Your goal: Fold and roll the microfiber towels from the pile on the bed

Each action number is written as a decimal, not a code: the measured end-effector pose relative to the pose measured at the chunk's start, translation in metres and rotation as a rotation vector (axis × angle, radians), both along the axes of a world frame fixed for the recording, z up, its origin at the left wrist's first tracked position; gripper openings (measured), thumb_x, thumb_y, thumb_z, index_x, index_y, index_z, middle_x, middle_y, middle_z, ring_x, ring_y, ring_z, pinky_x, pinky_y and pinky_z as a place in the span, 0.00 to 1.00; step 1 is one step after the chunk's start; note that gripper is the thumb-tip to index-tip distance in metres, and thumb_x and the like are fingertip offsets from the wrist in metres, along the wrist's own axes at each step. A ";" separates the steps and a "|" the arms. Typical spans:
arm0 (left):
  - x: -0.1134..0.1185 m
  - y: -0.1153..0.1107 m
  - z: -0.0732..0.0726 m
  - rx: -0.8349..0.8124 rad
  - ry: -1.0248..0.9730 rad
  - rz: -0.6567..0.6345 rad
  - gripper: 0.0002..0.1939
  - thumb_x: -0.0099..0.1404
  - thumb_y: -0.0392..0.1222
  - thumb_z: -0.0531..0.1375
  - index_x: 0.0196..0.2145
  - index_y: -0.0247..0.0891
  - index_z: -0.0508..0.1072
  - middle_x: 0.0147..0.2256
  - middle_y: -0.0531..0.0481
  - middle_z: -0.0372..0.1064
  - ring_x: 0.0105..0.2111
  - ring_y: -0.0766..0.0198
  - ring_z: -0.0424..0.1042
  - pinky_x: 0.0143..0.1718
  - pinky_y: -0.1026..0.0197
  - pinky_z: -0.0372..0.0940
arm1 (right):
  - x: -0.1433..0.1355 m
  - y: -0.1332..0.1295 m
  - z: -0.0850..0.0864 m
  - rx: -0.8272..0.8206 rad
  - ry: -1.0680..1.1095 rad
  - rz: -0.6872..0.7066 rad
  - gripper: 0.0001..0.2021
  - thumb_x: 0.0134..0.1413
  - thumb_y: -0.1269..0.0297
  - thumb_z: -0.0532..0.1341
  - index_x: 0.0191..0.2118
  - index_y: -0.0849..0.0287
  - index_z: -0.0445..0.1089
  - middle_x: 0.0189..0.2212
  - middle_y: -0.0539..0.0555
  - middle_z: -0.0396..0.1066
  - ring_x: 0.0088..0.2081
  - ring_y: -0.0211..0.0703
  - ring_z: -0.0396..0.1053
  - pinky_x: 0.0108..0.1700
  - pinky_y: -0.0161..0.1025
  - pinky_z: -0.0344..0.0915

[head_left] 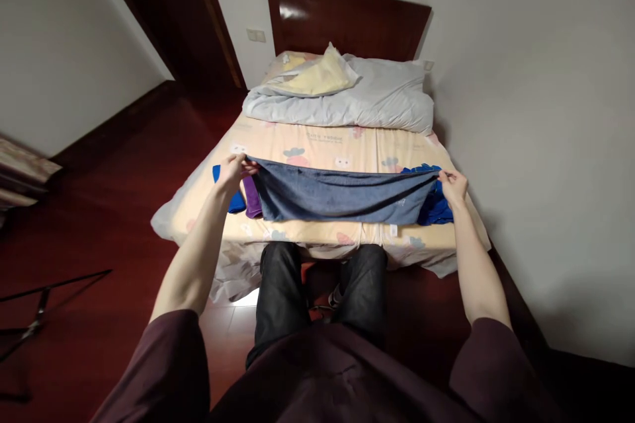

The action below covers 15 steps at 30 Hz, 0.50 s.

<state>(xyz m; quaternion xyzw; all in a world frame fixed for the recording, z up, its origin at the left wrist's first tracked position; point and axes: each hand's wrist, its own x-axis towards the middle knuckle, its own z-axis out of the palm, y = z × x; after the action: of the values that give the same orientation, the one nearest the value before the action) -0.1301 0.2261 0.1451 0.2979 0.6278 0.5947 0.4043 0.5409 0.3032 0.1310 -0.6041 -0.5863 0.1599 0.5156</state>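
A grey-blue towel (pixel 342 195) is stretched sideways between my two hands over the front part of the bed. My left hand (pixel 237 168) pinches its upper left corner, and my right hand (pixel 452 184) pinches the upper right one. The cloth sags a little in the middle, and a small white tag (pixel 393 230) shows at its lower edge. Under my left hand lie a folded blue cloth (pixel 237 203) and a purple cloth (pixel 253 198), both partly covered. Beside my right hand is a crumpled blue cloth (pixel 437 207), partly behind the towel.
The bed has a patterned yellow sheet (pixel 317 139). A grey-white quilt (pixel 391 89) and a pale yellow pillow or cloth (pixel 322 76) lie near the dark wooden headboard (pixel 347 16). A wall (pixel 546 145) stands close on the right. A black metal frame (pixel 42 307) is on the floor at left.
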 end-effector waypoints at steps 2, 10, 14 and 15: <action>-0.010 0.021 0.001 0.128 0.009 0.049 0.12 0.76 0.46 0.59 0.38 0.37 0.64 0.27 0.54 0.69 0.29 0.67 0.73 0.40 0.60 0.72 | -0.001 0.012 0.000 0.131 0.080 -0.078 0.19 0.58 0.46 0.69 0.38 0.59 0.72 0.35 0.59 0.80 0.41 0.49 0.81 0.51 0.47 0.79; -0.039 0.013 -0.054 0.453 0.028 0.119 0.18 0.65 0.48 0.68 0.33 0.40 0.61 0.29 0.57 0.67 0.30 0.70 0.72 0.39 0.63 0.72 | 0.000 -0.009 -0.038 0.259 0.071 0.036 0.11 0.52 0.58 0.71 0.37 0.57 0.74 0.39 0.57 0.79 0.45 0.51 0.81 0.55 0.51 0.78; -0.031 -0.031 -0.114 0.203 0.077 0.082 0.18 0.60 0.49 0.71 0.33 0.38 0.67 0.27 0.55 0.69 0.27 0.69 0.72 0.33 0.64 0.70 | 0.003 -0.036 -0.087 0.088 -0.060 0.048 0.07 0.53 0.61 0.69 0.36 0.58 0.76 0.41 0.58 0.80 0.45 0.51 0.80 0.52 0.51 0.79; -0.027 -0.044 -0.130 0.116 0.076 0.071 0.18 0.59 0.49 0.71 0.33 0.38 0.68 0.26 0.54 0.69 0.27 0.68 0.71 0.33 0.64 0.70 | 0.004 -0.043 -0.102 0.043 -0.100 0.043 0.07 0.53 0.61 0.69 0.35 0.58 0.77 0.41 0.59 0.80 0.44 0.51 0.80 0.51 0.51 0.79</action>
<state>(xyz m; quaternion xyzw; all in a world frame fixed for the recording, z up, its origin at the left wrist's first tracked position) -0.1574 0.1825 0.0150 0.3208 0.6174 0.6322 0.3409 0.5449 0.2604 0.0293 -0.5873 -0.6275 0.1280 0.4949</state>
